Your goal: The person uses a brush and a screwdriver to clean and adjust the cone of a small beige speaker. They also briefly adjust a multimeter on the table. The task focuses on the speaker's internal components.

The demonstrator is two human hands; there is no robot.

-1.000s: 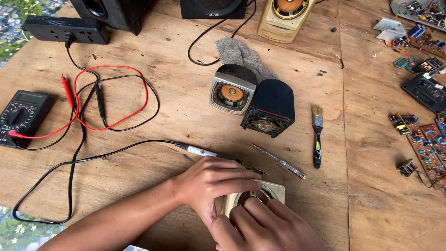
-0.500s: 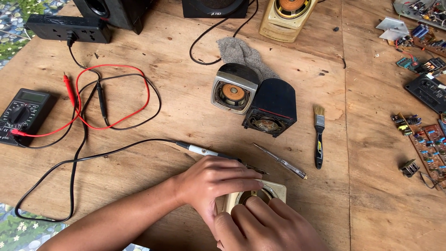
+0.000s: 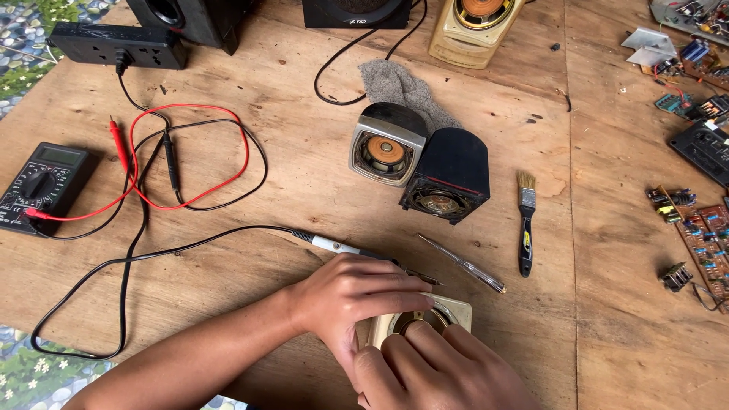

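A boxy cream plastic speaker (image 3: 448, 313) with a round metal-rimmed cone sits at the near edge of the rough wooden tabletop (image 3: 304, 197). The left hand (image 3: 357, 296) curls its grip around the speaker's left side; the right hand (image 3: 440, 368) presses its closed fingers onto the front.

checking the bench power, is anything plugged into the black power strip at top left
Yes, plugged in: a black plug sits in the black power strip, its black cable trailing down the wooden table.
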